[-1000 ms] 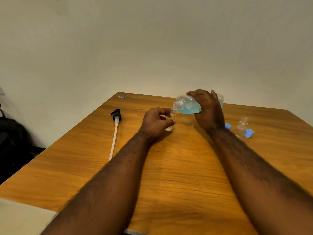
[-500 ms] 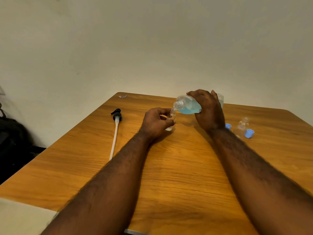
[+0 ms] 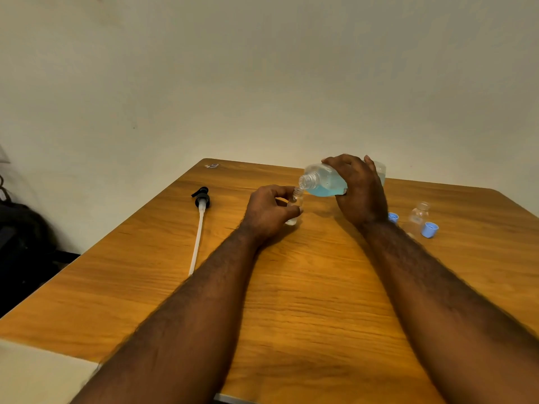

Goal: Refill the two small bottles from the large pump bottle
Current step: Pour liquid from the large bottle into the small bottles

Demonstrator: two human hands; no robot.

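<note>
My right hand [image 3: 357, 189] grips the large clear bottle [image 3: 323, 182] of blue liquid, tipped on its side with its open neck pointing left. Its neck sits just above the mouth of a small clear bottle [image 3: 295, 203], which my left hand [image 3: 267, 212] holds upright on the wooden table [image 3: 306, 287]. My left fingers hide much of that small bottle. A second small clear bottle [image 3: 418, 215] stands uncapped to the right, between two blue caps [image 3: 393, 217] [image 3: 429, 229].
The black pump head with its long white tube [image 3: 199, 228] lies on the table to the left. A dark bag [image 3: 20, 243] sits on the floor at far left. A pale wall stands behind the table's far edge.
The large bottle's neck has dipped slightly closer to the small bottle's mouth. Both hands stay in place.
</note>
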